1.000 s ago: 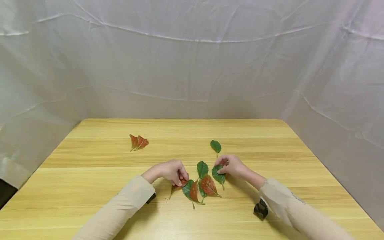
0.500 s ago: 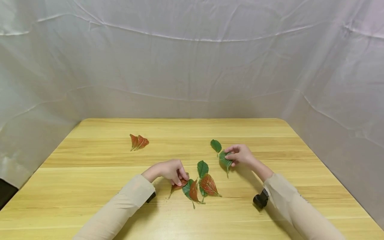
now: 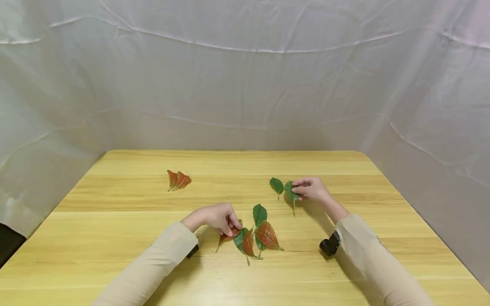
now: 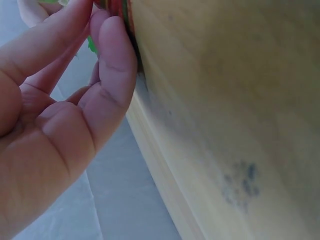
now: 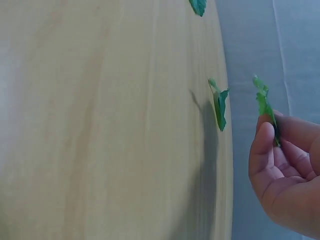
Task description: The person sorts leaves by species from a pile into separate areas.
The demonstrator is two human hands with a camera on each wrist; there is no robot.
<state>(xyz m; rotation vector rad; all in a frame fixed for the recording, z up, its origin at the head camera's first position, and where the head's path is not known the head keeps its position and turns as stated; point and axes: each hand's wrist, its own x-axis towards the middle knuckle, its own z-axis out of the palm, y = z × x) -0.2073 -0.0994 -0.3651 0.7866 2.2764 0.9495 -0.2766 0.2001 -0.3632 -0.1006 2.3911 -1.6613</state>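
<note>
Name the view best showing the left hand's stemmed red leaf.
Head: blade and stem of the red leaf show, though the left hand covers part. Left wrist: only a cropped red edge. Right wrist: none.

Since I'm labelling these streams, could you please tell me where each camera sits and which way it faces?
Head: worn on the head, facing forward and down at the table; left hand, right hand and both sleeves show.
Left wrist: worn there, facing along the left hand to the red leaf it holds; that hand shows.
Right wrist: worn there, facing across the table's edge; the right hand shows, pinching a green leaf.
Shared: head and right wrist both show the right hand and its leaf.
</note>
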